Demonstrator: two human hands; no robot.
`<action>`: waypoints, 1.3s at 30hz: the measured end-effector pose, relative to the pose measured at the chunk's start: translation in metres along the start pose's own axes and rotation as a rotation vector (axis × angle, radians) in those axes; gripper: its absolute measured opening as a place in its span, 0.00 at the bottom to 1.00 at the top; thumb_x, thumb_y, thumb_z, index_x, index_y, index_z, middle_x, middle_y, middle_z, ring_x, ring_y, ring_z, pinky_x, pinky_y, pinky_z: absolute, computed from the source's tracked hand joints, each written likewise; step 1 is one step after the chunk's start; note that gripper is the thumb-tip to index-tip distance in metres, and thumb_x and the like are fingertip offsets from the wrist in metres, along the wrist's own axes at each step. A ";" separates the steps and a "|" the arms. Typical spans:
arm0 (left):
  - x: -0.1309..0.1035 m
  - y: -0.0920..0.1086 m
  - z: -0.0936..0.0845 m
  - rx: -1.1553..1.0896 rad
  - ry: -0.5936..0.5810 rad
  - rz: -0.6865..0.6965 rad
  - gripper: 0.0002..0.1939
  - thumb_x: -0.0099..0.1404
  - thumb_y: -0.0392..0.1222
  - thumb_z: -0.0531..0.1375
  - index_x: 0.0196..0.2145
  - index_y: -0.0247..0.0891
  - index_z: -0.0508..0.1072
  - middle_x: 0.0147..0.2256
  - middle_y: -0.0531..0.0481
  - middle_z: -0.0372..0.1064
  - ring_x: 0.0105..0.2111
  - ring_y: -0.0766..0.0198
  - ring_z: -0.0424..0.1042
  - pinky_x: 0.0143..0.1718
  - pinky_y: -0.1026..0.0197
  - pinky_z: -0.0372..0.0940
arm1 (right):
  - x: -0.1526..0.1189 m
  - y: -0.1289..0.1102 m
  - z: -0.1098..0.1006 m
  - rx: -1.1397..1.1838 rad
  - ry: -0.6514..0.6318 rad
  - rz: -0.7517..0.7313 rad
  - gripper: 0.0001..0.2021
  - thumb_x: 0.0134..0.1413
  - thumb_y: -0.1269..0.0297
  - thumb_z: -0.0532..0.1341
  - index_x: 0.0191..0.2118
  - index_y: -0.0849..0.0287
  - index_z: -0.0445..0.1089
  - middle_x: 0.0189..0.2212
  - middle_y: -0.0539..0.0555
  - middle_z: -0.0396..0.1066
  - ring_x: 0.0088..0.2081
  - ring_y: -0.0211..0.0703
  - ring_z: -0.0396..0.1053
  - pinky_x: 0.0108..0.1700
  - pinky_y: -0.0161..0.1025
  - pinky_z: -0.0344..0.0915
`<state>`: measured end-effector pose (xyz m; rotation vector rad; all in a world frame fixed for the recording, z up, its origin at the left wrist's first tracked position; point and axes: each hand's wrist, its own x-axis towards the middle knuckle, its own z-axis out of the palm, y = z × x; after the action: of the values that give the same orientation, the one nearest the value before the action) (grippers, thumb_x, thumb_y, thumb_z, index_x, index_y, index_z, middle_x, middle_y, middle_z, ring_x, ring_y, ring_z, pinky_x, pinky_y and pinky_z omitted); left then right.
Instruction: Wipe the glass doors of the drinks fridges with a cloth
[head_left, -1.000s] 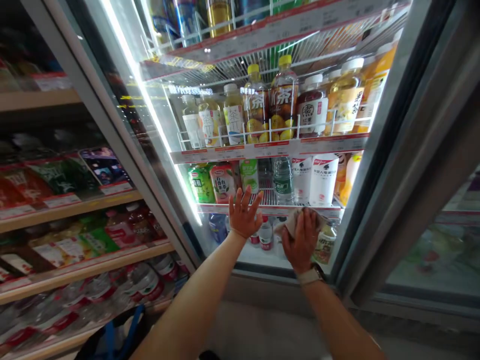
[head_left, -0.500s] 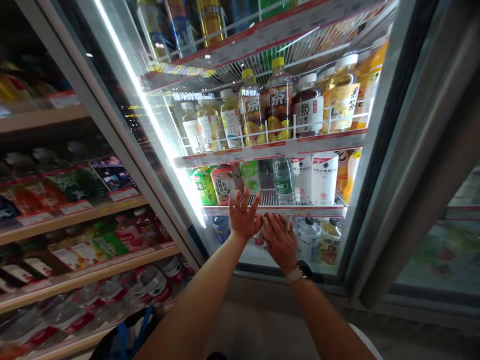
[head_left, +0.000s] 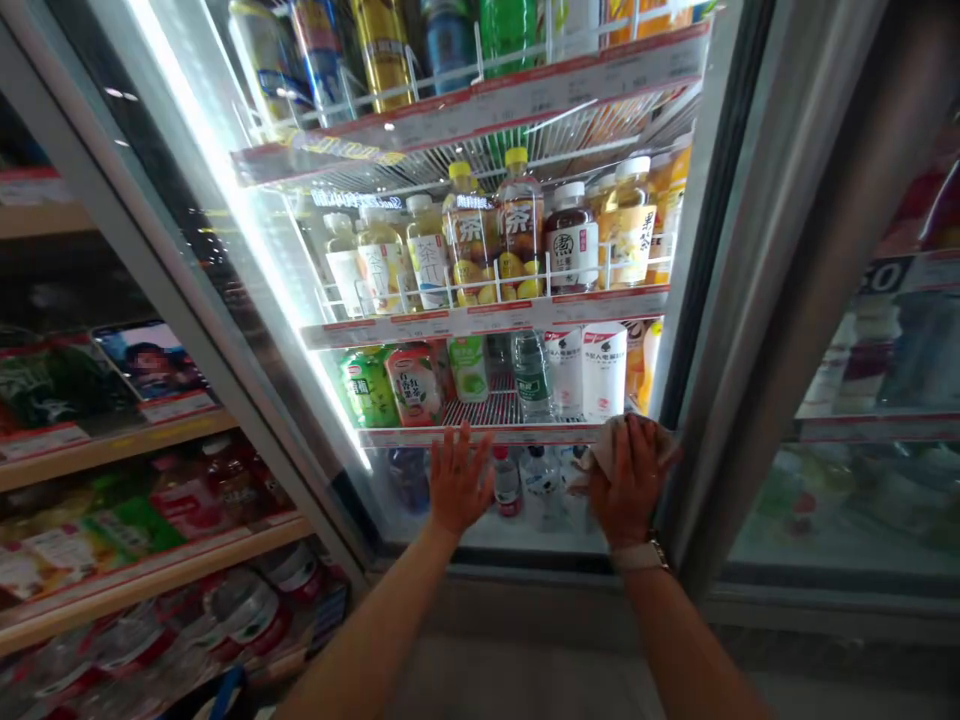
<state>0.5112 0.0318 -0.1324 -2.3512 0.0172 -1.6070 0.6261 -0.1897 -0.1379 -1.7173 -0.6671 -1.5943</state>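
My left hand lies open on the glass door of a lit drinks cooler, fingers spread, in front of the lowest rows. Under my right hand is a crumpled, pale wiping cloth, held against the glass close to the right door frame. A watch with a light band is on my right wrist. Behind the glass, near my hands, stand a small bottle with a red cap, a clear water bottle and white cartons.
Wire shelves with red-edged price strips carry several tea bottles. A thick metal door frame runs along the right, with another glass door beyond. On the left, wooden shelves hold bottles and a small screen or picture card.
My right hand has moved right with the cloth, away from my left hand. My left hand sits slightly further left and lower in view. The whole view has shifted too.
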 end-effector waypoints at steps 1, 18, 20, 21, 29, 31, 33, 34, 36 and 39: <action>-0.006 0.001 0.004 0.006 0.009 -0.004 0.36 0.65 0.43 0.55 0.68 0.45 0.49 0.69 0.44 0.42 0.69 0.49 0.39 0.68 0.43 0.41 | 0.002 0.002 -0.001 0.005 0.004 0.019 0.29 0.62 0.71 0.52 0.68 0.59 0.51 0.60 0.65 0.64 0.65 0.59 0.56 0.66 0.66 0.46; -0.033 0.001 0.026 0.094 0.073 -0.023 0.32 0.67 0.41 0.49 0.68 0.40 0.50 0.68 0.40 0.46 0.69 0.51 0.39 0.68 0.41 0.40 | -0.054 -0.109 0.040 0.277 -0.171 -0.141 0.24 0.60 0.78 0.52 0.57 0.49 0.69 0.49 0.53 0.76 0.58 0.39 0.67 0.69 0.44 0.42; -0.034 0.001 0.027 0.091 0.070 -0.027 0.32 0.67 0.43 0.49 0.68 0.40 0.52 0.67 0.39 0.48 0.69 0.50 0.40 0.67 0.40 0.41 | -0.048 -0.105 0.037 0.287 -0.207 -0.181 0.24 0.61 0.78 0.52 0.57 0.50 0.69 0.51 0.52 0.75 0.59 0.39 0.66 0.69 0.44 0.41; -0.034 0.001 0.027 0.086 0.069 -0.027 0.32 0.67 0.44 0.50 0.67 0.40 0.53 0.67 0.39 0.49 0.69 0.49 0.40 0.67 0.40 0.41 | -0.043 -0.101 0.035 0.289 -0.229 -0.209 0.24 0.61 0.78 0.52 0.57 0.50 0.69 0.52 0.52 0.74 0.59 0.38 0.66 0.70 0.43 0.41; -0.032 0.004 0.031 0.033 0.115 -0.038 0.34 0.64 0.41 0.53 0.67 0.42 0.54 0.68 0.42 0.48 0.69 0.50 0.42 0.67 0.41 0.42 | -0.013 -0.021 -0.001 0.121 -0.245 -0.206 0.24 0.62 0.74 0.53 0.62 0.53 0.63 0.59 0.58 0.68 0.63 0.44 0.61 0.69 0.50 0.47; -0.034 0.004 0.033 0.043 0.095 -0.051 0.33 0.63 0.42 0.54 0.66 0.43 0.56 0.67 0.43 0.51 0.69 0.49 0.43 0.67 0.41 0.42 | -0.013 0.008 -0.010 0.107 -0.199 -0.186 0.25 0.62 0.71 0.55 0.64 0.54 0.59 0.61 0.60 0.65 0.64 0.50 0.59 0.67 0.54 0.52; -0.038 0.003 0.035 0.045 0.066 -0.073 0.32 0.62 0.42 0.54 0.65 0.44 0.59 0.65 0.43 0.54 0.69 0.49 0.44 0.67 0.41 0.42 | -0.015 0.032 -0.018 0.086 -0.146 -0.135 0.27 0.62 0.69 0.54 0.66 0.56 0.56 0.63 0.62 0.61 0.65 0.55 0.57 0.64 0.57 0.56; -0.039 0.003 0.037 0.040 0.056 -0.081 0.32 0.62 0.43 0.54 0.64 0.45 0.60 0.65 0.43 0.56 0.68 0.49 0.45 0.67 0.41 0.41 | -0.016 0.040 -0.020 0.072 -0.132 -0.106 0.28 0.61 0.68 0.54 0.67 0.58 0.54 0.64 0.64 0.59 0.66 0.57 0.56 0.63 0.58 0.58; -0.041 0.003 0.038 0.035 0.052 -0.093 0.31 0.62 0.43 0.54 0.64 0.45 0.61 0.64 0.43 0.57 0.68 0.50 0.45 0.67 0.41 0.41 | -0.017 0.047 -0.023 0.046 -0.127 -0.055 0.30 0.61 0.67 0.54 0.68 0.60 0.51 0.65 0.66 0.55 0.66 0.61 0.54 0.62 0.61 0.60; -0.038 0.005 0.037 0.045 0.071 -0.085 0.31 0.62 0.43 0.53 0.64 0.44 0.61 0.64 0.43 0.57 0.68 0.50 0.45 0.67 0.41 0.40 | -0.017 0.037 -0.020 0.046 -0.095 0.015 0.31 0.61 0.67 0.54 0.69 0.61 0.50 0.66 0.67 0.53 0.67 0.65 0.51 0.62 0.65 0.58</action>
<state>0.5316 0.0423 -0.1809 -2.2888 -0.1040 -1.7114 0.6392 -0.2271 -0.1598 -1.7691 -0.7301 -1.4833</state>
